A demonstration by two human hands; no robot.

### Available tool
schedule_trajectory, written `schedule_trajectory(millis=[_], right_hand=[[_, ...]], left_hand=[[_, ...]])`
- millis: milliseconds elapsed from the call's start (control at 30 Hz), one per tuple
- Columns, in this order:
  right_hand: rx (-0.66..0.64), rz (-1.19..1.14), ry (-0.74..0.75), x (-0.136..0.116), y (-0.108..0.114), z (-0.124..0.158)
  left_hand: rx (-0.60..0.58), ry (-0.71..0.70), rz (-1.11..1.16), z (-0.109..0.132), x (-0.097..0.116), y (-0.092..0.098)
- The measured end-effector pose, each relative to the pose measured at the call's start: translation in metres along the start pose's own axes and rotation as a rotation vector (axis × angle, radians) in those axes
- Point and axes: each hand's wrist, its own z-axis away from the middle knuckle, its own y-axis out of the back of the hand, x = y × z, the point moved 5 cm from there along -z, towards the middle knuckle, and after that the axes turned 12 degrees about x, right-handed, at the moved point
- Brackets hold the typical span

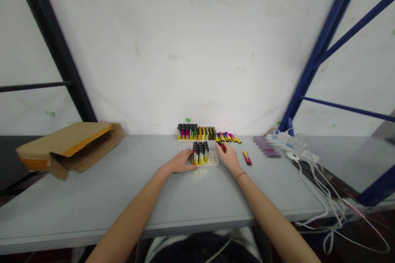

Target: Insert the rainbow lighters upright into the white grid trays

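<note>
A white tray with holes [213, 158] lies on the table before me, with several upright lighters [201, 153] filling its left part. My left hand [181, 162] is closed around the tray's left end, thumb along the front edge. Just beyond the tray's right end, my right hand [231, 157] pinches a red lighter with a dark end [222, 147]. One red and yellow lighter [247, 158] lies flat to the right of that hand. Behind the tray stand full rows of upright lighters [187, 131], and several loose colourful lighters [228, 137] lie beside them.
An open brown cardboard box [68, 144] lies at the left on the grey table [129, 209]. To the right are power strips [286, 141], tangled white cables [321, 201] and a blurred purple item [267, 146]. Black and blue metal posts frame the wall behind.
</note>
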Motion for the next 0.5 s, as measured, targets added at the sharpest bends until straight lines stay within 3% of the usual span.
schedule_trajectory(millis=[200, 400, 500], right_hand=[[0.018, -0.022, -0.142, 0.004, -0.012, 0.01], [0.063, -0.061, -0.365, 0.015, -0.011, 0.01], [0.091, -0.029, -0.348, 0.021, -0.007, 0.005]], left_hand=[[0.003, -0.022, -0.024, 0.0, 0.001, 0.0], [0.013, -0.026, -0.013, -0.001, -0.003, -0.002], [0.021, -0.029, 0.015, -0.001, -0.004, -0.002]])
